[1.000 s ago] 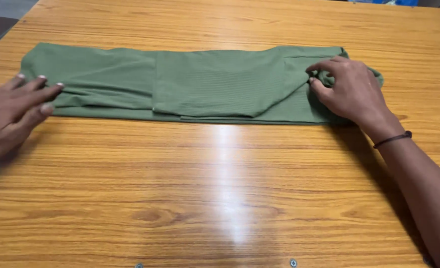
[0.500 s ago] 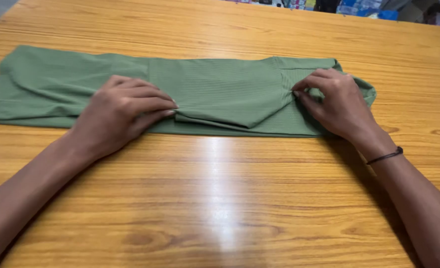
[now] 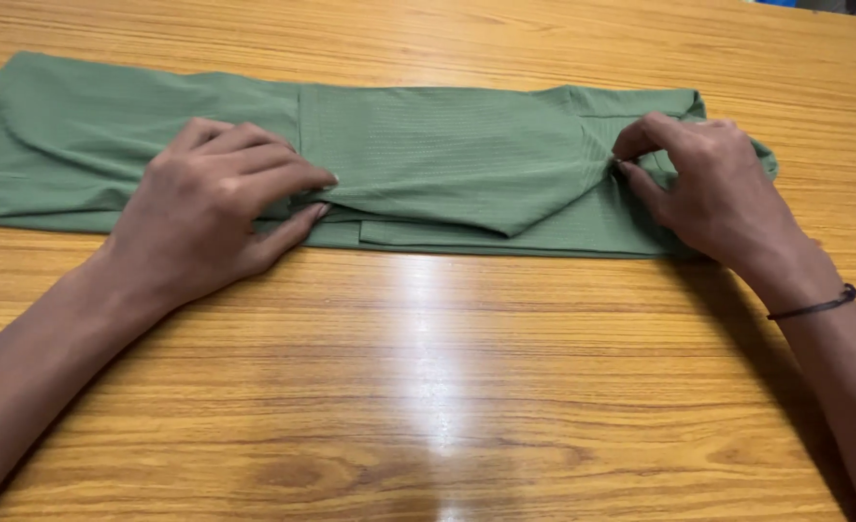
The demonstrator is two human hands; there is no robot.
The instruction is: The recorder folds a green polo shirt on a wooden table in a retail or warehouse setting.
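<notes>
Plain indoor room, kind unclear: only a varnished wooden table (image 3: 428,387) under lamp glare.

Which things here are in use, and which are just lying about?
In use: green garment, folded into a long strip; left hand pinching a fold near its middle; right hand pinching the fabric at its right end.
Lying about: wooden table; black wristband on the right wrist.

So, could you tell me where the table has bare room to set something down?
Bare wooden table lies between the forearms, nearer than the green garment; another strip runs beyond it. It is crowded where the left hand and right hand grip the cloth.
</notes>
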